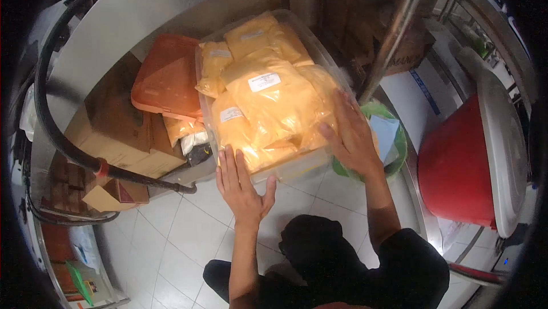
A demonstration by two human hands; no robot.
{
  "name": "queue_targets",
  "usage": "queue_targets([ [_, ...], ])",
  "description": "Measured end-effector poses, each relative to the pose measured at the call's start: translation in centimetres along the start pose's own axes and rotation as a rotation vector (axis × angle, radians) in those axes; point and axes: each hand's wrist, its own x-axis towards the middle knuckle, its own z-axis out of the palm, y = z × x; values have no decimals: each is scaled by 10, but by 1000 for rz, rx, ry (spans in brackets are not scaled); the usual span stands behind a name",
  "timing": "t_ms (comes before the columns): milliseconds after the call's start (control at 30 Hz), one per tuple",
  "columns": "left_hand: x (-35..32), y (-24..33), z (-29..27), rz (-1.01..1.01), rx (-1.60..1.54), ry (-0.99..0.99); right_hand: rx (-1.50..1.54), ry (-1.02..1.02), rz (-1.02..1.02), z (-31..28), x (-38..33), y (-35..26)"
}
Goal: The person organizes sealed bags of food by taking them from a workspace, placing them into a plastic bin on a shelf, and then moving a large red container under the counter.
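Observation:
In front of me stands a clear plastic bin (291,167) filled with several sealed bags of yellow-orange powder (277,106), some bearing white labels. My left hand (242,189) rests at the bin's near left corner, fingers stretched against the bags and thumb apart. On the right side, my right hand (351,138) lies over the bags and the bin's edge with its fingers extended and thumb spread. Neither hand grips anything. An orange lid (166,75) leans beside the bin on the left.
Cardboard boxes (125,138) sit left under the steel table (114,29), with a black hose (54,132) curving in front. A metal leg (394,38) rises at right. Beyond are a green-lined bin (404,143) and a red tub (454,166) with a pale lid. Floor tiles (200,223) lie below.

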Motion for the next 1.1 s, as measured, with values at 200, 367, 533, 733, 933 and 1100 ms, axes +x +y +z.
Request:
queue_targets([
  [200, 1, 0, 54, 51, 283, 493, -186, 520, -205, 67, -42, -6],
  [367, 17, -4, 52, 47, 163, 496, -247, 535, -206, 81, -35, -12],
  [533, 54, -10, 51, -3, 120, 521, -234, 602, -242, 88, 7, -15],
  [733, 101, -27, 73, -31, 91, 619, -272, 567, -254, 104, 56, -8],
  [933, 152, -48, 102, 21, -17, 554, -297, 676, -326, 137, 113, 26],
  [1100, 123, -80, 83, 34, -150, 502, -305, 531, -267, 153, 121, 17],
])
